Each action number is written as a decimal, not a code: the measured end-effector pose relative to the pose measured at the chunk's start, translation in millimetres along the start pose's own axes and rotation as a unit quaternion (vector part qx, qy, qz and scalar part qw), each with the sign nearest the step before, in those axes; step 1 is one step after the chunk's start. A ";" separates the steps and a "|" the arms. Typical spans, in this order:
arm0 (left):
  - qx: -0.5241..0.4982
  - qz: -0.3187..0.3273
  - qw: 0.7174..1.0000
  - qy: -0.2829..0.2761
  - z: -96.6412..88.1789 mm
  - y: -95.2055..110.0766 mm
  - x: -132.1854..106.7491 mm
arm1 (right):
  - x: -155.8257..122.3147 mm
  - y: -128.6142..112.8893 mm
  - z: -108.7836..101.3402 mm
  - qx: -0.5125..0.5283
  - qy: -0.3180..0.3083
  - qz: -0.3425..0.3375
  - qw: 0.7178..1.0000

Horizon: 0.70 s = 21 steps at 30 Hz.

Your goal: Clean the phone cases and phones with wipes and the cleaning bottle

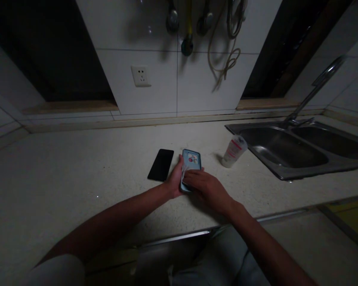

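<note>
A blue phone case [191, 161] with a round coloured sticker lies on the pale countertop [77, 171]. My left hand [175, 180] grips its near left edge. My right hand [207, 187] lies flat over its near end, pressing a small white cloth or wipe [184, 171] against it. A black phone [161, 164] lies screen-up just left of the case, apart from both hands.
A small white bottle [234, 151] with a red label stands right of the case, next to a double steel sink [289, 153] with a tap [313, 93]. A wall socket [141, 76] and hanging utensils [187, 28] are on the tiled wall behind.
</note>
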<state>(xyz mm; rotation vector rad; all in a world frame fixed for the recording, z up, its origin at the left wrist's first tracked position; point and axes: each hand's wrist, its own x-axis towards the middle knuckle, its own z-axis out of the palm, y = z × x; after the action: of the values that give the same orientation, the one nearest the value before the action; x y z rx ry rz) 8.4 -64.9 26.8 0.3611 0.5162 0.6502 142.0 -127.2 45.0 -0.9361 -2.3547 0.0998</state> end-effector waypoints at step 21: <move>0.005 -0.005 1.000 -0.029 -2.7 -0.2 5.2 | -1.9 54.1 -27.6 -0.205 -0.024 0.040 0.978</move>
<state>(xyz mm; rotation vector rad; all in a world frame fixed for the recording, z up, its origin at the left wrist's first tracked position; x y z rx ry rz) 10.5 -61.2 22.7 0.3856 0.4666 0.6261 191.0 -91.8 51.7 -1.2310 -2.4283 -0.3486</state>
